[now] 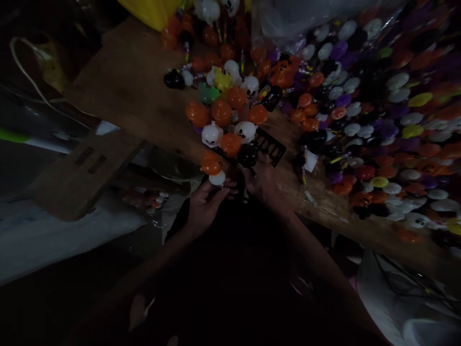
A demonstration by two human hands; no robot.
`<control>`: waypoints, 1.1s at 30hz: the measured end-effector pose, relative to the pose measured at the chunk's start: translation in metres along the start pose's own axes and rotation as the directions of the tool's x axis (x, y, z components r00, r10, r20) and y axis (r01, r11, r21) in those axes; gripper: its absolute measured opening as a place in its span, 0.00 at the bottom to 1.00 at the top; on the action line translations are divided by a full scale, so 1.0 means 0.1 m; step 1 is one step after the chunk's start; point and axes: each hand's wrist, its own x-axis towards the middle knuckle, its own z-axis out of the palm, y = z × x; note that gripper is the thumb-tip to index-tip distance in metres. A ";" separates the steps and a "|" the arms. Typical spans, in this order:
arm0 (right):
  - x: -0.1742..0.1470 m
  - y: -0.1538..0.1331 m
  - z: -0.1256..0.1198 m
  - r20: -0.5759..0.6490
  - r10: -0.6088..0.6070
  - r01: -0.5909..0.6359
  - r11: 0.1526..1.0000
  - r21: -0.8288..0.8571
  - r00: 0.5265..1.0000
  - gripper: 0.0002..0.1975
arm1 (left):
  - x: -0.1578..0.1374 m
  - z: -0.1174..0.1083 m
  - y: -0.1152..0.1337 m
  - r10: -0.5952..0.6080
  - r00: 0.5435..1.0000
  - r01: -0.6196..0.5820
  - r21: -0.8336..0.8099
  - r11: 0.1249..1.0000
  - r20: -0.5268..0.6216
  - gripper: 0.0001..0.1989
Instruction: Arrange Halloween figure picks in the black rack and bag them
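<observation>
My left hand (pixel 206 204) is closed, its fingertips pinching a candy toy just under a white rounded piece (pixel 217 179). Above that piece sits an orange pumpkin head (pixel 212 162), apparently part of the same toy. My right hand (pixel 263 179) has bent fingers at a black round topper (pixel 248 156), by the near end of a black slotted rack (pixel 271 145). Whether those fingers grip the topper is too dark to make out. Around the rack cluster orange pumpkin toppers (pixel 222 111), white ghost toppers (pixel 212 134) and a green topper (pixel 208 93).
Both hands work at the near edge of a wooden table (pixel 144 101). A large heap of mixed toppers (pixel 382 129) covers its right side. A clear plastic bag (pixel 288 19) lies at the back. Lower left stands a wooden stool (pixel 86 168); a small white paper (pixel 310 161) lies right of the rack.
</observation>
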 end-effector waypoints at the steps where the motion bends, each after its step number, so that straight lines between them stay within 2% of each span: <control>1: 0.00 0.01 0.00 0.006 -0.013 0.013 1.000 0.007 1.000 0.11 | 0.00 0.00 0.00 0.009 1.000 -0.009 0.006 1.000 -0.009 0.15; 5: 0.03 0.09 -0.02 0.080 -0.090 0.088 0.996 0.023 0.993 0.12 | 0.00 0.03 0.00 0.041 0.999 -0.040 0.031 0.999 -0.017 0.12; 8: 0.04 0.10 -0.10 0.110 -0.071 0.072 0.997 -0.006 0.991 0.11 | -0.02 0.05 0.03 0.044 0.999 -0.044 0.030 0.999 -0.004 0.12; 10: 0.00 0.03 -0.25 0.071 -0.046 0.048 0.999 -0.019 0.996 0.13 | -0.05 0.07 0.08 0.049 0.999 -0.049 0.023 0.999 0.015 0.12; 13: -0.16 -0.20 -0.61 -0.075 0.021 -0.023 0.999 -0.022 0.997 0.15 | -0.10 0.13 0.16 0.065 0.996 -0.069 0.063 0.996 0.060 0.10; 15: -0.30 -0.39 -0.84 -0.065 0.061 -0.055 0.995 0.087 0.996 0.14 | -0.13 0.19 0.21 0.047 0.994 -0.056 0.089 0.994 0.095 0.11; 17: -0.41 -0.55 -0.94 0.055 0.064 -0.077 0.958 0.278 0.996 0.12 | -0.14 0.28 0.24 0.015 0.993 -0.025 0.085 0.996 0.120 0.13; 19: -0.48 -0.63 -0.90 0.130 0.085 -0.133 0.892 0.432 0.988 0.13 | -0.14 0.35 0.27 0.004 0.990 -0.015 0.077 0.997 0.140 0.13; 20: -0.50 -0.65 -0.85 0.122 0.121 -0.165 0.864 0.475 0.985 0.14 | -0.12 0.38 0.28 0.009 0.988 -0.022 0.086 0.996 0.152 0.13; 24: -0.51 -0.66 -0.65 -0.018 0.308 -0.250 0.803 0.540 0.951 0.15 | -0.07 0.44 0.31 -0.005 0.980 -0.033 0.191 0.981 0.197 0.08; 26: -0.49 -0.67 -0.67 -0.042 0.329 -0.254 0.798 0.547 0.943 0.13 | -0.05 0.45 0.35 -0.028 0.974 -0.023 0.222 0.975 0.223 0.07; 28: -0.48 -0.66 -0.79 -0.063 0.327 -0.242 0.802 0.546 0.943 0.13 | -0.06 0.45 0.42 -0.053 0.958 -0.018 0.244 0.970 0.282 0.11; 30: -0.47 -0.58 -0.97 -0.107 0.343 -0.247 0.830 0.500 0.933 0.14 | -0.07 0.42 0.54 0.007 0.948 -0.116 0.326 0.938 0.317 0.15; 31: -0.47 -0.52 -1.07 -0.127 0.351 -0.261 0.853 0.451 0.928 0.14 | -0.07 0.39 0.62 0.101 0.941 -0.231 0.392 0.891 0.324 0.16; 32: -0.47 -0.44 -1.16 -0.146 0.354 -0.276 0.880 0.387 0.924 0.14 | -0.06 0.36 0.70 0.234 0.914 -0.373 0.463 0.804 0.331 0.16; 33: -0.46 -0.35 -1.25 -0.157 0.346 -0.284 0.905 0.317 0.925 0.13 | -0.03 0.33 0.77 0.373 0.860 -0.509 0.531 0.678 0.348 0.18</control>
